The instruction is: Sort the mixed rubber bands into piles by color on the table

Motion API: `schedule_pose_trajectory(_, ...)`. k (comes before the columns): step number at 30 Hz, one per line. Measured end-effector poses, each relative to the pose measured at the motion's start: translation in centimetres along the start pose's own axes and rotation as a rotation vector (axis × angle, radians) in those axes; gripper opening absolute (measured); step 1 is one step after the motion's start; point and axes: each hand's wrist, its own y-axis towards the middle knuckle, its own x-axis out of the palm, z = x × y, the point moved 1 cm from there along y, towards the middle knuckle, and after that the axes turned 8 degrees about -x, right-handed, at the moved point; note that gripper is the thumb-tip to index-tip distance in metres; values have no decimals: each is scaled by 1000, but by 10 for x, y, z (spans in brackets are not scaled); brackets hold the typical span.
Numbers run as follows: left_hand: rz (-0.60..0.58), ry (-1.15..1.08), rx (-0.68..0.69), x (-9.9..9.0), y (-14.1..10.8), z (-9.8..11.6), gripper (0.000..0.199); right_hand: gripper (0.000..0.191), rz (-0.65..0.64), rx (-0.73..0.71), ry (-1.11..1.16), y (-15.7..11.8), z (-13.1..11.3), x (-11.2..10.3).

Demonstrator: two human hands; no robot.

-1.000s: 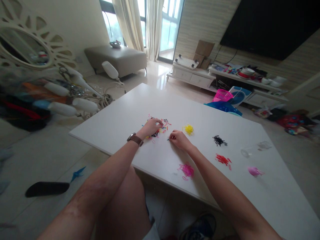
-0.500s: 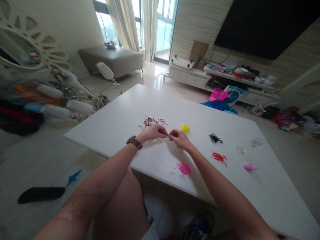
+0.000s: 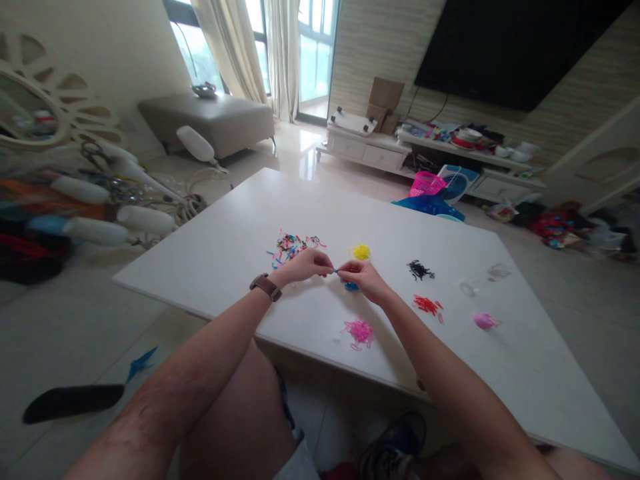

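Observation:
My left hand (image 3: 316,264) and my right hand (image 3: 358,275) meet over the white table, both pinched on a small bluish rubber band (image 3: 335,271) held between their fingertips. Under my right hand, partly hidden, lies a blue pile of bands (image 3: 351,285). Beside my left hand spreads a mixed-colour pile of bands (image 3: 291,247). A yellow pile (image 3: 361,251) sits just beyond my right hand. Nearer the front edge is a pink pile (image 3: 359,332). To the right lie a black pile (image 3: 420,270) and a red pile (image 3: 428,305).
A clear container (image 3: 470,287) lies on its side on the white table (image 3: 320,200), near a pink-purple item (image 3: 484,321). Past the far edge stand a pink basket (image 3: 426,183) and a blue bag (image 3: 433,208). A lamp with white shades (image 3: 97,231) is at left.
The view has shifted, so the table and piles appear further left. My hands have moved slightly relative to the piles, and the blue pile now shows under my right hand.

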Motion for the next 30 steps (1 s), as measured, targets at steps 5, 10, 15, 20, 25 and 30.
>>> schedule_pose_trajectory(5,96,92,20,9,5,1,15,32,203,-52,-156,-8,5,-43)
schedule_pose_trajectory(10,182,216,67,39,14,3,6,16,442,-78,-701,-32,14,-140)
schedule_pose_trajectory(15,266,306,117,48,19,7,12,12,559,-73,-960,-47,17,-197)
schedule_pose_trajectory(20,444,351,22,1,13,5,17,15,527,-146,-1080,-27,4,-180)
schedule_pose_trajectory(25,715,390,-190,-49,2,-11,17,11,272,-168,-1050,33,-3,-100)
schedule_pose_trajectory(30,730,396,-225,-57,2,-26,17,14,96,-98,-986,112,1,-9)
